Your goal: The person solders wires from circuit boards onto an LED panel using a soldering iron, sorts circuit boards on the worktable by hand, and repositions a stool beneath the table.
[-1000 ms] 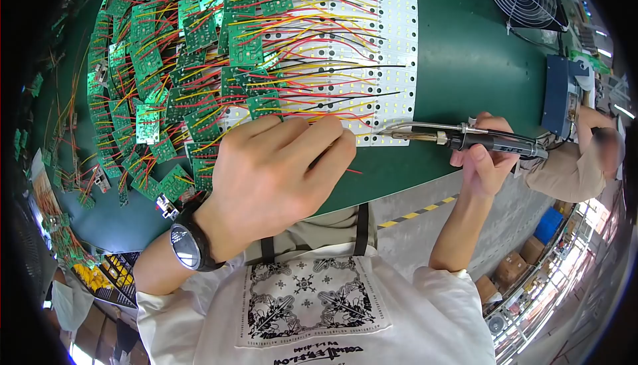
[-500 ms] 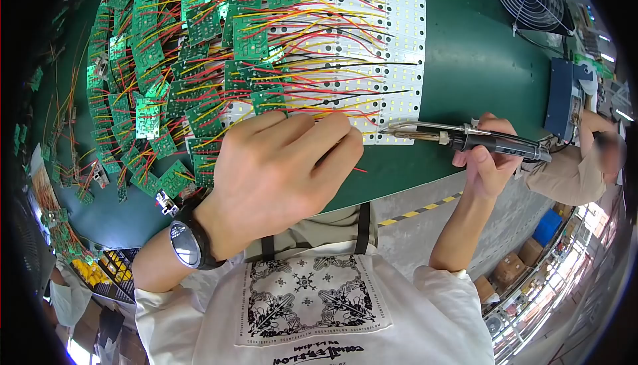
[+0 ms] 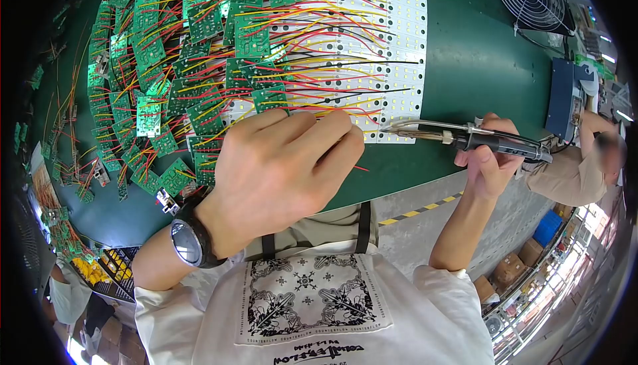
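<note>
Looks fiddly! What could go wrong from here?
The left hand is close to the tip of what looks like a soldering iron, held in the right hand; if hot, a slip might burn a finger.

The red, yellow and black wires lie crowded together over the white panel, so one could perhaps get snagged or joined in the wrong place.

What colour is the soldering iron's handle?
The soldering iron's handle is black, as the head view shows.
</note>
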